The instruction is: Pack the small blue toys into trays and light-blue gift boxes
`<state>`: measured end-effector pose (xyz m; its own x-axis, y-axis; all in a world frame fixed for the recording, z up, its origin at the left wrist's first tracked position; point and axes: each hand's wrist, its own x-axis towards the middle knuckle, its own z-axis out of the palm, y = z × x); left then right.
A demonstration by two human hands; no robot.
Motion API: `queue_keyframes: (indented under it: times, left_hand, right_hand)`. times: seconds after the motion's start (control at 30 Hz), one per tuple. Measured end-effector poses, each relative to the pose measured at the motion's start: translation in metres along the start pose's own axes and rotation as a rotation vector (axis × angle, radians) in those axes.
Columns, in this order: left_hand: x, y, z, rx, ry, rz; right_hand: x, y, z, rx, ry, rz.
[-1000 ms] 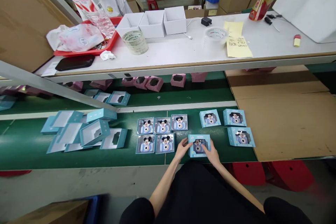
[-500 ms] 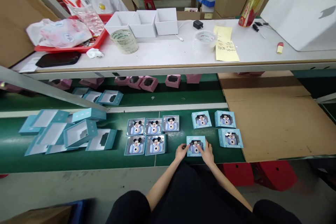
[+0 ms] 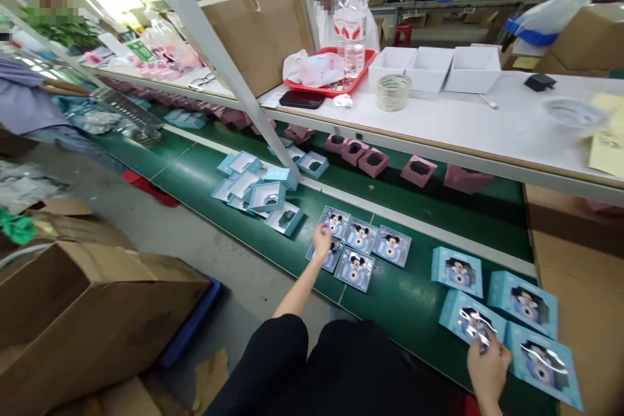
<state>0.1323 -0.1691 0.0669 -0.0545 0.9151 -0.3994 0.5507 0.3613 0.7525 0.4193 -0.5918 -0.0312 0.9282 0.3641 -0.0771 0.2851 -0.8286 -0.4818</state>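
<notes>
My right hand (image 3: 489,370) seems pinched on a light, glossy card camera box (image 3: 472,318) at four o'clock; hold it by the edges. I can't tell whether the left hand (image 3: 322,240) is gripping.

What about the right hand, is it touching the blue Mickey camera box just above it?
Touching: the head view shows the fingertips of the right hand resting on the glossy front of the blue Mickey camera box, near its lower edge.

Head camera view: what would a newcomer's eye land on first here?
The blue Mickey Mouse boxes on the green conveyor belt stand out first, at lower right, with the right hand on one of them. Behind them, on the white bench, a red tray holds plastic water bottles.
</notes>
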Motion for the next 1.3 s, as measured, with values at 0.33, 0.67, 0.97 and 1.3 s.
queue_keyframes:
  times: [0.33, 0.67, 0.97, 1.3]
  left_hand:
    - [0.077, -0.064, -0.140, -0.064, 0.015, -0.157]
    - [-0.011, -0.050, -0.038, -0.802, -0.845, -0.492]
    - [-0.006, 0.009, 0.041, -0.416, -1.140, -0.359]
    - [0.035, 0.052, 0.123, 0.154, -0.748, 0.313]
  right_hand:
    - [-0.105, -0.228, 0.096, 0.427, -0.504, -0.091]
    - [-0.073, -0.326, 0.078, 0.887, -0.648, 0.268]
    - [-0.051, -0.251, 0.027, 0.644, -0.383, 0.175]
    - [0.013, -0.208, 0.058, 0.540, -0.580, 0.224]
